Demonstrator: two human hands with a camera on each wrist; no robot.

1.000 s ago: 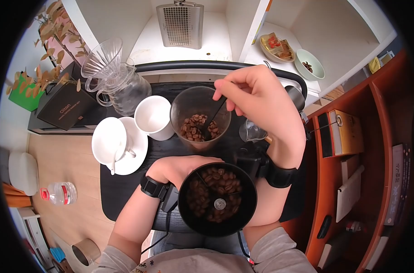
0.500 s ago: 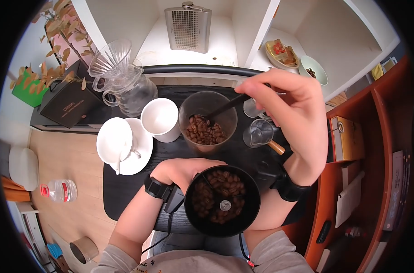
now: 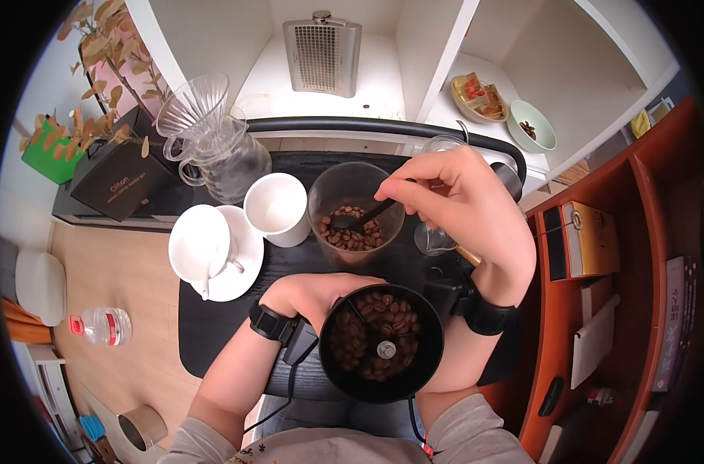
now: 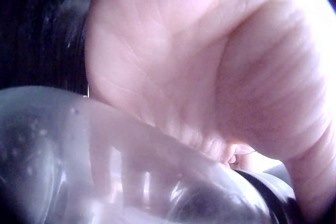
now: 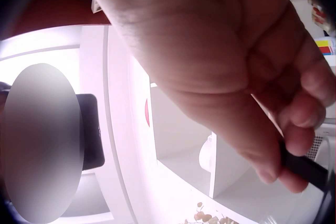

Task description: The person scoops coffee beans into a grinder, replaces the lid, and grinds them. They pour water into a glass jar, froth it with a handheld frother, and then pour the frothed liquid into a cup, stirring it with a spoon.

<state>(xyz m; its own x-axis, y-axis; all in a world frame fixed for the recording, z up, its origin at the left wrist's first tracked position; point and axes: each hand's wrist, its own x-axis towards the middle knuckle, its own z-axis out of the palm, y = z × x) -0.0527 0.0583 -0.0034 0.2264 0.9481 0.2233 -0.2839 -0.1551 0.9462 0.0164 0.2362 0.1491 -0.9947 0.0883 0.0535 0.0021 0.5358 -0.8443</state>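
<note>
In the head view my right hand (image 3: 464,201) pinches the handle of a black spoon (image 3: 375,213), whose lower end is among coffee beans (image 3: 354,240) in a clear cup (image 3: 317,193). The right wrist view shows the same pinch, thumb and fingertips on the black handle (image 5: 310,170). My left hand (image 3: 313,295) lies against the far left side of a round black grinder (image 3: 328,379) with beans (image 3: 386,317) around a central metal nut. In the left wrist view the left palm (image 4: 173,71) curves over a clear rounded container (image 4: 131,166); its fingertips are hidden.
Left of the clear cup are a white cup (image 3: 276,209) and a white cup with saucer (image 3: 247,278); a glass dripper and server (image 3: 228,166) stand behind. A small glass pitcher (image 3: 433,240) sits partly under the right hand. A black rail (image 3: 352,124) borders the far table edge.
The spoon swung right and its handle lowered, then came back left and dipped among the beans. The right hand moved right, then back left. My left hand keeps its place on the grinder.
</note>
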